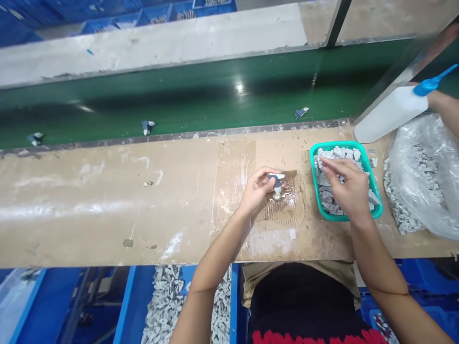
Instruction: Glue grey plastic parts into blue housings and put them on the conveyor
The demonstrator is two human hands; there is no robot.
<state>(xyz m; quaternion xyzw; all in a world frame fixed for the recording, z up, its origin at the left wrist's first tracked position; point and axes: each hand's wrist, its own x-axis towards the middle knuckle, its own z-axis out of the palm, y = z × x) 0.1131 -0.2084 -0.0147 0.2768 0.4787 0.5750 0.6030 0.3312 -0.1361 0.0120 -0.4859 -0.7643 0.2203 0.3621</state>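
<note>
Between its thumb and fingers, my left hand (pixel 258 188) grips a small grey-and-white plastic part (pixel 275 181), held just over a wet, glue-stained patch of cardboard (pixel 292 205). My right hand (pixel 346 184) reaches over a teal plastic basket (pixel 314 203) full of small white and grey plastic pieces (pixel 329 197). Its thumb and forefinger are pinched together above the pieces at the basket's left side. Whatever lies between those fingertips is too small to make out.
A white squeeze bottle (pixel 390 112) with a blue nozzle leans at the right, near another person's arm (pixel 444 107). Below it is a clear bag (pixel 426 177) of pieces. Several small assembled parts (pixel 147 126) lie along the green belt (pixel 201 105). Blue bins (pixel 127 301) stand under the bench.
</note>
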